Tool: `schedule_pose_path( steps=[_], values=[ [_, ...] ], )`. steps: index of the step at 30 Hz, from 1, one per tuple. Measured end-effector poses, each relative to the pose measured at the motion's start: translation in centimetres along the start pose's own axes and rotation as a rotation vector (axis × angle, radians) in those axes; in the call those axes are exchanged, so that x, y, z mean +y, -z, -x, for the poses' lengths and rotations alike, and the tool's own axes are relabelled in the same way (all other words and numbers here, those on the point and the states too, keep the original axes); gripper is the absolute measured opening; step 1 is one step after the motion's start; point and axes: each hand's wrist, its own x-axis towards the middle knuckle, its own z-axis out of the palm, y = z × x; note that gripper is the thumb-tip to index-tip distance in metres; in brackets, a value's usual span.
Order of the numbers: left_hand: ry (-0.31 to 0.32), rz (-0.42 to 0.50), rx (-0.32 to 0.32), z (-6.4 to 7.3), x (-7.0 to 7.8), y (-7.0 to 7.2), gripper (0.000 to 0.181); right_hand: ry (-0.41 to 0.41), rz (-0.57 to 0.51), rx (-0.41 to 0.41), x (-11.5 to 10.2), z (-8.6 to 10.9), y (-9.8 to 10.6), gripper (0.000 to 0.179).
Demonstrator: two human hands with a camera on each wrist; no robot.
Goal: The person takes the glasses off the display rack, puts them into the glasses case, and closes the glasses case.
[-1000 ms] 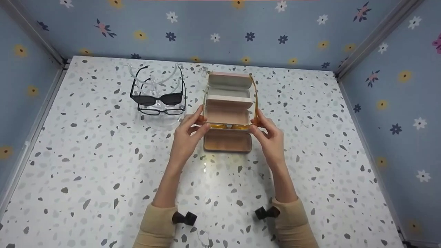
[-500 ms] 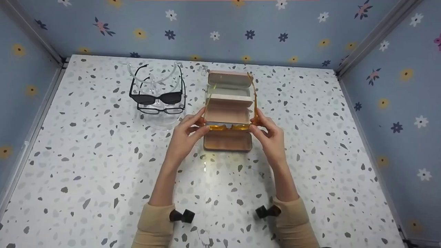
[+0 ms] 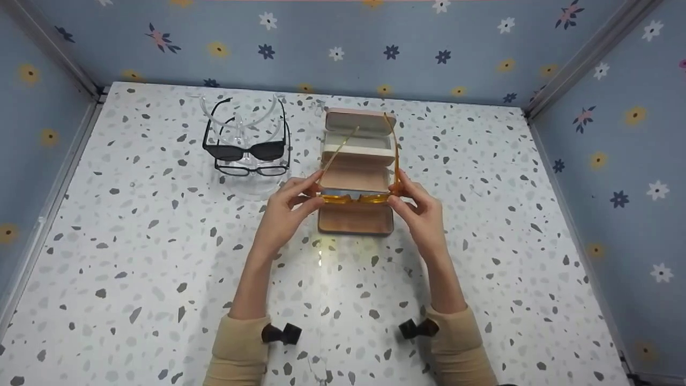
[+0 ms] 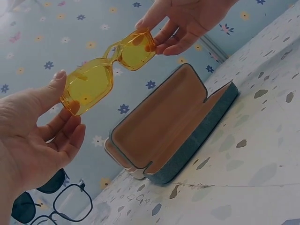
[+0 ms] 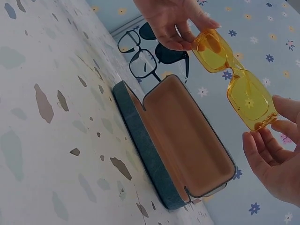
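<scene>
Yellow translucent sunglasses (image 3: pixel 373 199) are held up by both hands over an open glasses case. My left hand (image 3: pixel 286 208) pinches one front corner between thumb and fingers, and my right hand (image 3: pixel 424 217) pinches the opposite corner. In the head view the right temple arm points straight back, while the left one slants inward. Both yellow lenses (image 4: pixel 89 88) show in the left wrist view. Below the sunglasses, the teal case (image 5: pixel 145 150) stands open with its brown lining bare. Its lid (image 3: pixel 355 177) leans up at the back.
Behind the teal case is a second open case (image 3: pixel 360 122), pale pink and white outside with grey lining. To the left, a clear display stand (image 3: pixel 239 126) carries dark sunglasses (image 3: pixel 268 151) and black-rimmed glasses (image 3: pixel 272 171). Flower-patterned walls (image 3: pixel 335 32) enclose the speckled table (image 3: pixel 161 268).
The left temple arm of the yellow sunglasses has swung inward to the right. The sunglasses' front has tilted slightly, and both hands keep their places at the corners.
</scene>
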Motion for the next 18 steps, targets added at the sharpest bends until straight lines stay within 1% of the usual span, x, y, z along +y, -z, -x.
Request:
schedule_pose_path(
  steps=[7,18],
  values=[
    [-0.002,0.0,0.0,0.09,-0.01,-0.01,0.044,-0.007,-0.008,0.002,-0.09,0.01,0.07,0.051],
    [-0.027,-0.012,0.013,0.18,-0.17,-0.2,0.035,-0.001,-0.02,0.0,-0.07,0.06,0.07,0.051]
  ],
)
